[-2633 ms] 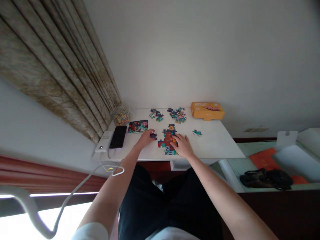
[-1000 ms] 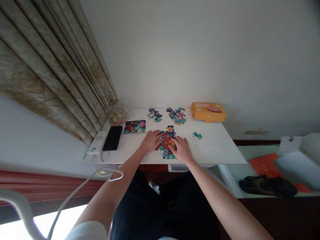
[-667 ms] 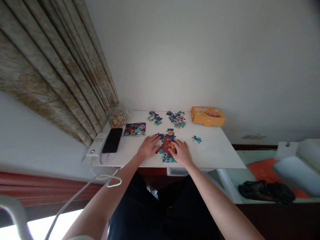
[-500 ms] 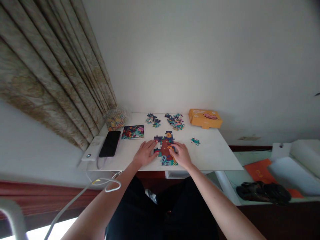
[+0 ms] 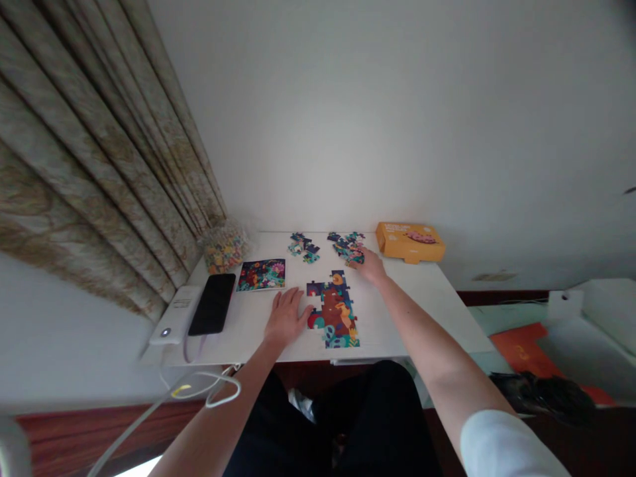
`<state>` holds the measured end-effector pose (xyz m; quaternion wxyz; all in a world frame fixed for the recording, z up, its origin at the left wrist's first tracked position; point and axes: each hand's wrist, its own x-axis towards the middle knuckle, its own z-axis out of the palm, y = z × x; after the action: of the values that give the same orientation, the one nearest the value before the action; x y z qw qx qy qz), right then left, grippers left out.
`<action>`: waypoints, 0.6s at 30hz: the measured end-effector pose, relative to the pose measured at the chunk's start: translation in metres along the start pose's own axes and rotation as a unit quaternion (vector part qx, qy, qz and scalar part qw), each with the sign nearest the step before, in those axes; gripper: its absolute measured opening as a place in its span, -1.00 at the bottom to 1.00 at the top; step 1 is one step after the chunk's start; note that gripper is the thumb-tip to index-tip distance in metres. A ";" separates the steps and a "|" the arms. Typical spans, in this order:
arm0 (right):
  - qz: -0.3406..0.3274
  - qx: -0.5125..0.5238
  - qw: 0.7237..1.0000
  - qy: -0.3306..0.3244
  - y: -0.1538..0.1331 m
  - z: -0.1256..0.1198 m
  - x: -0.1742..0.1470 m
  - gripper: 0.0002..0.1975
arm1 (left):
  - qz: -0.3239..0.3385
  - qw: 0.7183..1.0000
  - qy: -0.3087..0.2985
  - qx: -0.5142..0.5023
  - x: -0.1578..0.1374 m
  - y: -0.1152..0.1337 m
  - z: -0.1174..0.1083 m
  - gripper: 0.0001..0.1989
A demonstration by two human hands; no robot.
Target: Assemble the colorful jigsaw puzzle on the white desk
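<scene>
White desk (image 5: 422,298) against a plain wall, curtain (image 5: 99,165) at left. Power bank (image 5: 173,317) and black phone (image 5: 212,303) lie at the desk's left end, picture card (image 5: 262,274) beside them. Left hand (image 5: 284,318) lies flat, fingers spread, holding nothing, thumb touching the assembled puzzle section (image 5: 332,308). Right hand (image 5: 370,265), arm stretched out, reaches the loose pieces pile (image 5: 346,245); grip can't be told. Orange box (image 5: 410,240) at right, print unreadable.
</scene>
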<state>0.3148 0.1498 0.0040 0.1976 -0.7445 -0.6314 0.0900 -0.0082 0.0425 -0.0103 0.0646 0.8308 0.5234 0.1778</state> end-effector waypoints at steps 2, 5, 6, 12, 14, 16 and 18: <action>0.008 -0.010 1.000 -0.009 0.000 0.000 0.002 -0.45 | -0.001 1.000 -0.008 0.006 0.000 0.001 -0.002 -0.55; -0.020 -0.023 1.000 0.002 0.001 -0.002 -0.002 -0.45 | 0.003 1.000 -0.016 0.009 0.000 0.002 -0.002 -0.55; -0.035 -0.030 0.999 0.005 0.001 -0.004 -0.005 -0.43 | 0.005 1.000 -0.016 0.011 0.001 0.002 -0.002 -0.55; -0.085 -0.089 0.992 0.012 0.003 -0.015 -0.006 -0.38 | 0.009 1.000 -0.013 0.016 0.001 0.000 0.001 -0.55; -0.082 -0.078 0.993 0.016 -0.001 -0.013 0.001 -0.38 | 0.013 1.000 -0.011 0.014 0.001 0.000 0.002 -0.55; -0.073 -0.057 0.995 0.022 -0.012 -0.007 0.011 -0.41 | 0.016 1.000 -0.009 0.011 0.001 -0.001 0.002 -0.55; -0.066 -0.036 0.997 0.024 -0.033 0.003 0.022 -0.41 | 0.015 1.000 -0.005 0.008 0.001 -0.001 0.003 -0.55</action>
<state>0.2885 0.1763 0.0175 0.1916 -0.7100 -0.6767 0.0360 -0.0080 0.0437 -0.0130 0.0582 0.8400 0.5117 0.1708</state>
